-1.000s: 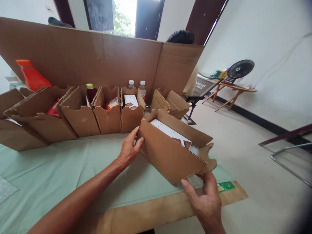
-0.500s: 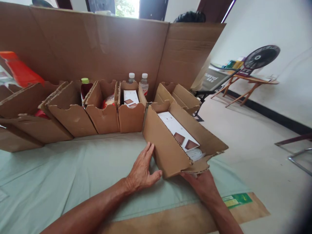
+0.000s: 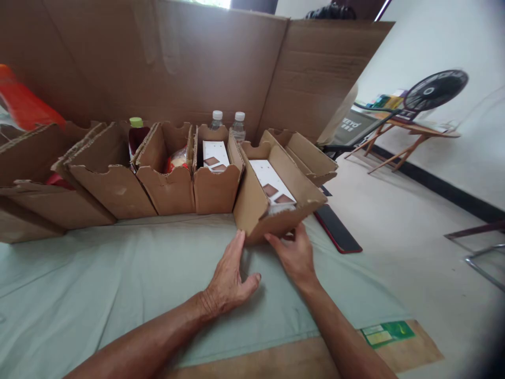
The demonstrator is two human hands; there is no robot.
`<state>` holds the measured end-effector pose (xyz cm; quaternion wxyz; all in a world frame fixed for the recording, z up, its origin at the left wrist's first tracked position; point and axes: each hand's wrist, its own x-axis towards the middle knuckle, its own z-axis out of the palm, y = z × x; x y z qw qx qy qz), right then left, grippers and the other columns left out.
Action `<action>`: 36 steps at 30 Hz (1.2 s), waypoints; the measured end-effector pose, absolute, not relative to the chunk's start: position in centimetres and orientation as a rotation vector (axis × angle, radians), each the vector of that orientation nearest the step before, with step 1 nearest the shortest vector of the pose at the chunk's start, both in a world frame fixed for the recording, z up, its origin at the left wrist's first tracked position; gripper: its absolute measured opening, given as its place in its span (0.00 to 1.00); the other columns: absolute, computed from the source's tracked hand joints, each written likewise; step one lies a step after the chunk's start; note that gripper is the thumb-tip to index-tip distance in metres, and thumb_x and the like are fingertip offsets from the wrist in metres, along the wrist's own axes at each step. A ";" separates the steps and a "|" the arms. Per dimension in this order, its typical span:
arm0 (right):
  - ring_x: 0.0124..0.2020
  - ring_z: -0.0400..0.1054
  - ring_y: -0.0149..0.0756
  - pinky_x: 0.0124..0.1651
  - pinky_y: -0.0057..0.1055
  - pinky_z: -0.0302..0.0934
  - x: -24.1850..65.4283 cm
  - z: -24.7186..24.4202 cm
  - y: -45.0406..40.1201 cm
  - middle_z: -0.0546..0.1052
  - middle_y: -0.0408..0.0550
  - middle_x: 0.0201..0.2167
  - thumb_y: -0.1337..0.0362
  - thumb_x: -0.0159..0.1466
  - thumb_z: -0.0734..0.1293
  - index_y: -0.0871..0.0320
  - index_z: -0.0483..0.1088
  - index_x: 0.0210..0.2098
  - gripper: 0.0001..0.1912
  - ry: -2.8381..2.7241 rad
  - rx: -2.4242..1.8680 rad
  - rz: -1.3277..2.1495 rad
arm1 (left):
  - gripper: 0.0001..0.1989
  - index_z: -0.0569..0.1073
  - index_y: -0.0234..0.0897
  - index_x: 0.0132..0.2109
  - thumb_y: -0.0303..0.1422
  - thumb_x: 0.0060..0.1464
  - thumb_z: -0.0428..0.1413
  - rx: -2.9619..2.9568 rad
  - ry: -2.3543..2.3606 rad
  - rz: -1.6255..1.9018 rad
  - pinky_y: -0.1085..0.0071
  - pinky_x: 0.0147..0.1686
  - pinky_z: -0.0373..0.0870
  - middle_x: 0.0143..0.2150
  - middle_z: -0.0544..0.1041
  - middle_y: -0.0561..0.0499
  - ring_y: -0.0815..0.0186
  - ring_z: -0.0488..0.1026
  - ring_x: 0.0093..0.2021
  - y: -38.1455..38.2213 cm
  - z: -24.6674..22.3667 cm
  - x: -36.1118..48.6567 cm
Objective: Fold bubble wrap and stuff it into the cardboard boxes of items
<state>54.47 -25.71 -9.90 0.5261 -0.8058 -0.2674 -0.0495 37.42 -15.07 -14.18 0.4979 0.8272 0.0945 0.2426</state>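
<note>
My left hand has its fingers stretched and thumb apart, fingertips touching the near left corner of an open-topped cardboard box. At that box's near face is my right hand, its thumb against the cardboard and its fingers bent at the lower front edge, partly hidden. Inside the box lies a white carton with brown diamond shapes, with something clear at its near end. To the left stands a similar cardboard box, which holds a matching white carton.
More cardboard boxes line up leftward, with a dark bottle and a red packet in them. Clear bottles stand behind. A tall cardboard panel closes off the back. On the right lies a dark flat object with a red edge.
The box by my hands has moved back and left, closer to the row. My right hand has followed it forward and left. A dark flat object now shows on the right.
</note>
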 end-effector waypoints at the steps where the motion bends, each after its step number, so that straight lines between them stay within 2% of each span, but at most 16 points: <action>1: 0.41 0.70 0.45 0.43 0.42 0.67 55.2 -10.0 -24.2 0.76 0.51 0.40 0.44 0.49 0.76 0.56 0.69 0.45 0.32 -0.622 -1.924 -0.154 | 0.47 0.46 0.33 0.76 0.36 0.56 0.58 1.988 0.244 0.575 0.41 0.73 0.50 0.77 0.51 0.33 0.44 0.49 0.77 -15.1 -14.3 37.4; 4: 0.40 0.69 0.44 0.47 0.43 0.66 57.3 -10.7 -20.4 0.75 0.51 0.39 0.46 0.49 0.75 0.56 0.67 0.41 0.28 -0.572 -1.914 -0.208 | 0.46 0.47 0.32 0.76 0.36 0.56 0.58 1.959 0.278 0.529 0.41 0.73 0.51 0.77 0.53 0.33 0.43 0.52 0.76 -15.0 -14.4 37.4; 7: 0.36 0.69 0.42 0.44 0.42 0.66 58.6 -11.8 -18.7 0.75 0.50 0.35 0.45 0.52 0.72 0.56 0.66 0.38 0.24 -0.537 -1.896 -0.205 | 0.44 0.52 0.34 0.75 0.35 0.55 0.59 1.951 0.299 0.509 0.42 0.73 0.53 0.76 0.57 0.35 0.44 0.54 0.75 -14.9 -14.3 37.5; 12: 0.34 0.69 0.40 0.42 0.40 0.67 57.8 -12.0 -20.6 0.76 0.48 0.32 0.45 0.57 0.67 0.55 0.67 0.36 0.19 -0.563 -1.867 -0.219 | 0.41 0.57 0.35 0.73 0.32 0.53 0.58 1.942 0.273 0.531 0.44 0.72 0.58 0.72 0.64 0.36 0.46 0.60 0.73 -15.0 -14.3 37.8; 16: 0.34 0.71 0.40 0.43 0.40 0.69 54.5 -10.3 -21.6 0.78 0.48 0.31 0.50 0.62 0.65 0.55 0.70 0.35 0.14 -0.699 -1.841 -0.194 | 0.38 0.61 0.36 0.71 0.30 0.52 0.57 1.937 0.262 0.558 0.46 0.70 0.61 0.70 0.67 0.37 0.47 0.65 0.70 -15.1 -14.1 38.0; 18: 0.35 0.72 0.39 0.43 0.38 0.69 52.4 -8.8 -20.8 0.79 0.48 0.33 0.53 0.63 0.65 0.56 0.73 0.39 0.13 -0.788 -1.802 -0.161 | 0.36 0.64 0.34 0.69 0.29 0.51 0.57 1.937 0.230 0.571 0.46 0.70 0.61 0.69 0.68 0.36 0.47 0.65 0.69 -15.0 -13.8 38.0; 20: 0.34 0.72 0.36 0.41 0.35 0.69 50.7 -6.6 -19.0 0.79 0.47 0.35 0.55 0.65 0.65 0.56 0.73 0.49 0.17 -0.905 -1.752 -0.106 | 0.34 0.68 0.34 0.65 0.28 0.49 0.56 1.929 0.189 0.581 0.47 0.69 0.62 0.66 0.71 0.36 0.47 0.66 0.67 -14.9 -13.5 38.1; 23: 0.31 0.72 0.35 0.41 0.34 0.67 49.5 -2.5 -15.5 0.79 0.43 0.34 0.60 0.66 0.63 0.54 0.65 0.65 0.28 -1.132 -1.820 -0.043 | 0.30 0.73 0.33 0.60 0.27 0.47 0.56 1.926 0.174 0.582 0.49 0.67 0.65 0.64 0.73 0.36 0.48 0.68 0.66 -14.7 -13.3 38.4; 25: 0.32 0.73 0.38 0.43 0.35 0.65 49.6 -0.1 -13.1 0.79 0.43 0.32 0.64 0.66 0.64 0.53 0.63 0.67 0.30 -1.250 -2.008 -0.038 | 0.27 0.75 0.33 0.57 0.26 0.46 0.56 1.925 0.204 0.582 0.48 0.67 0.65 0.65 0.71 0.35 0.48 0.67 0.67 -14.8 -13.3 38.5; 30: 0.36 0.75 0.47 0.41 0.36 0.62 49.4 2.7 -10.7 0.80 0.48 0.29 0.68 0.65 0.63 0.55 0.76 0.48 0.14 -1.274 -2.213 -0.078 | 0.22 0.77 0.35 0.54 0.26 0.49 0.57 1.927 0.284 0.564 0.44 0.64 0.67 0.68 0.68 0.34 0.45 0.67 0.68 -16.2 -13.2 34.9; 33: 0.34 0.76 0.45 0.40 0.35 0.62 47.6 2.5 -13.6 0.80 0.47 0.28 0.68 0.67 0.62 0.54 0.76 0.42 0.11 -1.278 -2.195 -0.080 | 0.21 0.78 0.40 0.53 0.27 0.52 0.57 1.942 0.302 0.561 0.44 0.64 0.68 0.70 0.67 0.37 0.47 0.67 0.68 -16.6 -13.4 29.6; 36: 0.32 0.76 0.40 0.37 0.33 0.63 45.1 1.7 -20.1 0.81 0.43 0.29 0.67 0.67 0.61 0.52 0.75 0.40 0.10 -1.337 -2.111 -0.063 | 0.17 0.79 0.42 0.52 0.31 0.57 0.55 1.954 0.451 0.666 0.43 0.64 0.68 0.68 0.69 0.38 0.48 0.69 0.67 -15.1 -13.1 23.9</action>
